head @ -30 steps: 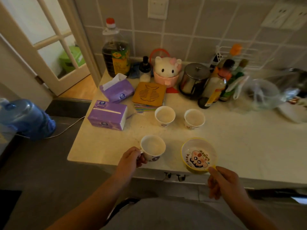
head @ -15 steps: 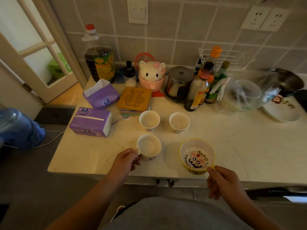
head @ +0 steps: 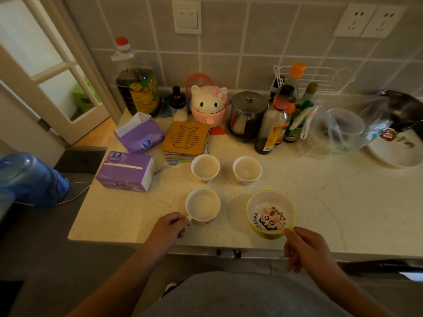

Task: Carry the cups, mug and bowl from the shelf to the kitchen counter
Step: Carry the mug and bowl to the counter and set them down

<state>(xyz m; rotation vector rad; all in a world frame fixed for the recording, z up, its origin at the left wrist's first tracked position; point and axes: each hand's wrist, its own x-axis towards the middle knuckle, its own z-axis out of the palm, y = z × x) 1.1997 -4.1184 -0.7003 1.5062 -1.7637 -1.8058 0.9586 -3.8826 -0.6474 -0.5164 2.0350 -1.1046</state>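
Two white cups stand side by side on the pale kitchen counter [head: 332, 202], one on the left [head: 205, 168] and one on the right [head: 247, 170]. In front of them a white mug [head: 202, 206] rests on the counter, with my left hand [head: 168, 229] closed on its handle. To its right sits a yellow-rimmed bowl [head: 270, 213] with a cartoon face inside. My right hand [head: 306, 250] pinches the bowl's near rim.
Two purple tissue packs [head: 126, 171] lie at the left. A wooden trivet [head: 185, 138], a cat-shaped pot [head: 209, 106], a steel canister [head: 248, 113], bottles [head: 274, 124] and a plastic bag [head: 336, 131] line the back. The counter's front edge runs just below my hands.
The view has tilted up and shifted, showing more wall. Both hands keep their hold on the mug and the bowl, which stay on the counter.
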